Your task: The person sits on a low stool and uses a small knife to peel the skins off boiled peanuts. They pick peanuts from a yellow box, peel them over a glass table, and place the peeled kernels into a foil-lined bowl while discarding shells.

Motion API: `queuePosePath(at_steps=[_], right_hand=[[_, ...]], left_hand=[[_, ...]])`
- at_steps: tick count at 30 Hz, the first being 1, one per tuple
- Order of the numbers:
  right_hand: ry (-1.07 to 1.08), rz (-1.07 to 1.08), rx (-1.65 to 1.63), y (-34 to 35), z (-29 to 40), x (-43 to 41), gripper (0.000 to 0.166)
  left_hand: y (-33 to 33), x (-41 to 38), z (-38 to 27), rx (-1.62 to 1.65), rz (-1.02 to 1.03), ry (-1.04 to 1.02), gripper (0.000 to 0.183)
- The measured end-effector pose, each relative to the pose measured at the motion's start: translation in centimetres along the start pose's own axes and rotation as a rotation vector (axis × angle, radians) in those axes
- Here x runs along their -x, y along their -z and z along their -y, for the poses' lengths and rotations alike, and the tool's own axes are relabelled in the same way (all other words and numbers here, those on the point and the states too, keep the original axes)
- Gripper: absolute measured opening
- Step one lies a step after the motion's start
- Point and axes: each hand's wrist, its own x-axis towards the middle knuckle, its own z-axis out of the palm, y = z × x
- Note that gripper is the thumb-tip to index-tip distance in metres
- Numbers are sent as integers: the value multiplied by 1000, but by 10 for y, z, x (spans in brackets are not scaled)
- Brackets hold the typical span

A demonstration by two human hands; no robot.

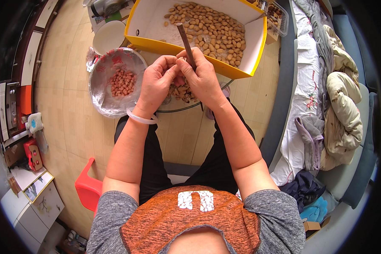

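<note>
My left hand [157, 82], with a pale bangle [142, 119] on its wrist, meets my right hand [204, 77] at the fingertips. Between them is a small pale peanut piece [183, 59], mostly covered by the fingers. A dark stick [185, 39], tilted upward, is gripped in my right hand between thumb and forefinger. Beneath my hands lie broken peanut shells [186, 92] on a glass tabletop [177, 110]. To the left, a bowl lined with clear plastic [98, 98] holds pink shelled peanuts [123, 83]. Unshelled peanuts [214, 28] fill much of a yellow-edged box [146, 19] beyond.
A white bowl [108, 38] stands behind the lined bowl. At the upper right is a clear plastic container [282, 20]. A red plastic chair [87, 187] is at the lower left. Along the right runs a sofa with a rumpled quilt [343, 111]. Cabinets [28, 60] line the left.
</note>
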Motion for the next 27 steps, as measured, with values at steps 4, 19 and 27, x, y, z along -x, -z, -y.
queuePosePath(at_steps=[4,19,27], right_hand=[[-17,-19,-106,-4,-2,0,10],[38,52,170,-7,-7,1,5],[108,-46,-15,-21,-17,-3,1]], left_hand=[[2,-2,0,47,3,-1,19],[10,-3,10,156,3,120,29],[9,2,2,170,-125,73,30]])
